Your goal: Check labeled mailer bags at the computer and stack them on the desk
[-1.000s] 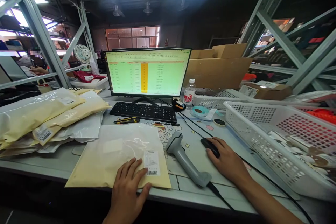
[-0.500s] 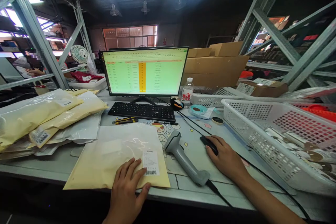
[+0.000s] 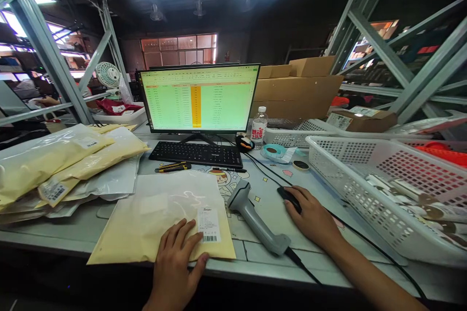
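Note:
My left hand (image 3: 177, 257) lies with fingers spread on the front edge of a pale yellow plastic mailer bag (image 3: 146, 228). Its fingertips are beside a white barcode label (image 3: 209, 225) on the bag. Over on the right, my right hand (image 3: 310, 216) rests on a black computer mouse (image 3: 289, 199), with the fingers curved over it. A grey barcode scanner (image 3: 260, 223) lies on the desk between the bag and the mouse. Behind the bag stand a black keyboard (image 3: 197, 154) and a monitor (image 3: 200, 99) with a green-tinted spreadsheet on its screen.
Several filled mailer bags (image 3: 73, 160) are heaped at the left. White plastic baskets (image 3: 350, 189) line the right side, the nearest holding rolls. A water bottle (image 3: 259, 129), a teal tape roll (image 3: 274, 151) and yellow-black cutters (image 3: 173, 167) sit around the keyboard. Cardboard boxes (image 3: 295, 97) stand behind.
The camera view has shifted slightly. Both hands stay in place, the left on the mailer bag and the right on the mouse.

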`<state>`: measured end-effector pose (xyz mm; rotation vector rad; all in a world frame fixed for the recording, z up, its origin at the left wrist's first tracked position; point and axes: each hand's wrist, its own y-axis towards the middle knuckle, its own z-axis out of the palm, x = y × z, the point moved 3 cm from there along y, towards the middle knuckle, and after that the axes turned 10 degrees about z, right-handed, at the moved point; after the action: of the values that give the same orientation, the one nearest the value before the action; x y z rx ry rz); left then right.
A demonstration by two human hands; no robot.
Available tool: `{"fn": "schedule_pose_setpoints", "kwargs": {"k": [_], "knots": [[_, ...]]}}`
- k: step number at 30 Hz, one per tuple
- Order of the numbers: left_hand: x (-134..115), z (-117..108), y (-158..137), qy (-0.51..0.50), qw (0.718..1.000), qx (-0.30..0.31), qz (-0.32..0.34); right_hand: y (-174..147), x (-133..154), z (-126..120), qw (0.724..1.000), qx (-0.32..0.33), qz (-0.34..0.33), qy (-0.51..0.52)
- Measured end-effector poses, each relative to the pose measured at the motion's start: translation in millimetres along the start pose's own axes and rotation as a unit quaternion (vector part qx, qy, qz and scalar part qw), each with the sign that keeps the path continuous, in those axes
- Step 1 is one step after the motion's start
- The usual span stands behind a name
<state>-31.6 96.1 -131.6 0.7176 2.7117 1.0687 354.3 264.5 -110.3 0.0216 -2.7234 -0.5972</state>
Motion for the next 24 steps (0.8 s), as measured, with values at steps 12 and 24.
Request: {"fn": "schedule_pose_setpoints", "kwargs": {"k": [12, 24], "knots": [[1.0, 2.5, 0.8, 0.003, 1.000, -0.002, 0.000, 0.4, 0.8, -1.4, 1.000, -0.009, 0.004, -0.010], [0.4, 1.6, -0.9, 0.002, 1.000, -0.008, 0.003, 1.0, -0.2, -0.9, 1.000, -0.009, 0.004, -0.003]]}}
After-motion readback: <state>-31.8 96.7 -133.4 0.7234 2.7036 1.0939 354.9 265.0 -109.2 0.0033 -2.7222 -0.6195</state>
